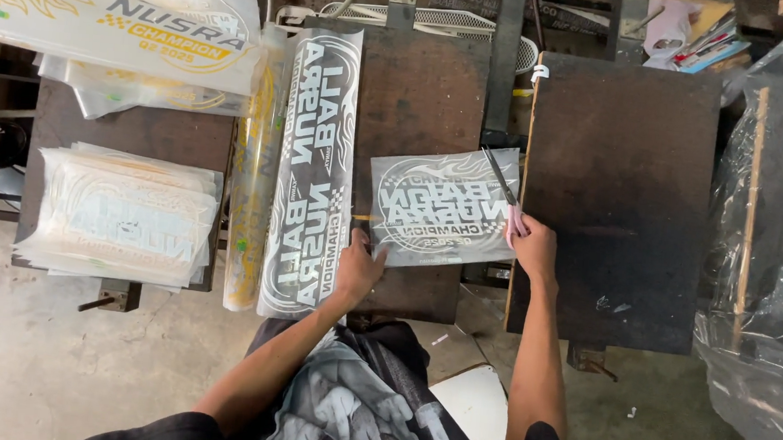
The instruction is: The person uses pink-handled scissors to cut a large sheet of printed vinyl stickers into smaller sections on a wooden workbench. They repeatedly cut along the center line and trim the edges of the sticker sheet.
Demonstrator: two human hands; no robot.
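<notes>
A clear transfer sheet [439, 205] with a white printed emblem lies on a dark brown board [420, 92]. My left hand [357, 268] pinches its lower left corner. My right hand [532, 245] rests at the sheet's right edge and holds pink-handled scissors [504, 190], blades pointing up over the sheet. Beside the sheet on the left lies a long printed film strip [314, 167], with a rolled yellow-printed strip [256, 172] next to it.
A stack of cut printed sheets [122, 217] sits on a board at the left, and more long printed films [109, 21] lie at the top left. A second dark board [616, 200] stands to the right. Clear plastic wrap [771, 250] covers the far right.
</notes>
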